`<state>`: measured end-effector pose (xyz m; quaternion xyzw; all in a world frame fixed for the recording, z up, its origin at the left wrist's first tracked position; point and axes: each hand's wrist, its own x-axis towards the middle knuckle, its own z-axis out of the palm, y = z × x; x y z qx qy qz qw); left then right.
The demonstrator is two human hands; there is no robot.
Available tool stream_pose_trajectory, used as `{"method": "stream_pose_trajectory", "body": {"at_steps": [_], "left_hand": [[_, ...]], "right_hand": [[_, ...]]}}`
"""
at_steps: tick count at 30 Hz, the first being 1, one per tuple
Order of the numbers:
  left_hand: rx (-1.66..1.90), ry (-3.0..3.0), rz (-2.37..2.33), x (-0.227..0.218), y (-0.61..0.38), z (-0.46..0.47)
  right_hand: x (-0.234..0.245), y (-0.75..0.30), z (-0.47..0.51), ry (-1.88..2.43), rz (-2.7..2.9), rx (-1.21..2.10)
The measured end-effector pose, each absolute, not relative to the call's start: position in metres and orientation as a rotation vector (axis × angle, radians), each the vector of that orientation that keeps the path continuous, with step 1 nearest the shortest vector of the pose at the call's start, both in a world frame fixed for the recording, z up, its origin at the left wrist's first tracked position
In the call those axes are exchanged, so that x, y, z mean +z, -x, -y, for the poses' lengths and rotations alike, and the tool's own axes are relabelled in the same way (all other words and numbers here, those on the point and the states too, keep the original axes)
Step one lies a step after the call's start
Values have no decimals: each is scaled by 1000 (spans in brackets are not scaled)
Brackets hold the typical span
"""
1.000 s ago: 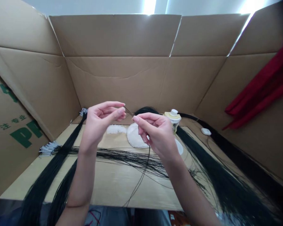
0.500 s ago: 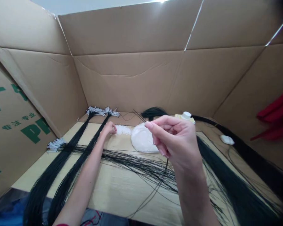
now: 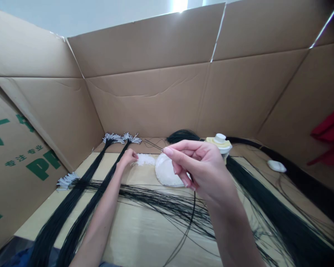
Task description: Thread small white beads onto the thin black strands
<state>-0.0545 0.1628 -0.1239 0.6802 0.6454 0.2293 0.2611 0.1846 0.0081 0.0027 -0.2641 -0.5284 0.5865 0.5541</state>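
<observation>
- Edges: the cardboard carton walls (image 3: pixel 144 104) rise close behind and on both sides of the work, with open air above the hands. The near edge of the pale board (image 3: pixel 144 237) runs below the forearms.
- Room: the right hand (image 3: pixel 200 167) is raised above the board, with free space around it. The left hand (image 3: pixel 128 157) is low, just beside the white beads (image 3: pixel 144 160).
- Right hand: thumb and forefinger close in a pinch on a thin black strand (image 3: pixel 153 145), which sticks out past the fingertips over the round white pad (image 3: pixel 165 171).
- Left hand: loosely curled, resting low on the board; whether it holds anything is hidden.
- Surface: long black thread bundles (image 3: pixel 80 211) with white beaded tops (image 3: pixel 113 138) lie across the board, and loose strands fan out under the arms.
- Farther right: a yellow-and-white bottle (image 3: pixel 219 142) stands behind the right hand, a small white oval piece (image 3: pixel 277 166) lies apart, and soft red cloth (image 3: pixel 328 137) hangs against the carton.
</observation>
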Motion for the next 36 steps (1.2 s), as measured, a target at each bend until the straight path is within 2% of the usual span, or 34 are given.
{"method": "stream_pose_trajectory", "body": {"at_steps": [8,13,21,30,36], "left_hand": [[1341,-1651,-1125,-43,37,-98],[1608,-1402,-677,-15,6,-33],[1549,-1218,-394,-5,-20,-1],[1508,-1178,-337,-7,-22,8],[1595,-1211,-380,-5,-27,9]], "right_hand": [[2,-188,-6,641,1249,1407],[6,-187,5,674,1260,1431],[6,-187,32,732,1277,1290],[21,-184,62,929,1346,907],[19,-184,63,929,1402,827]]}}
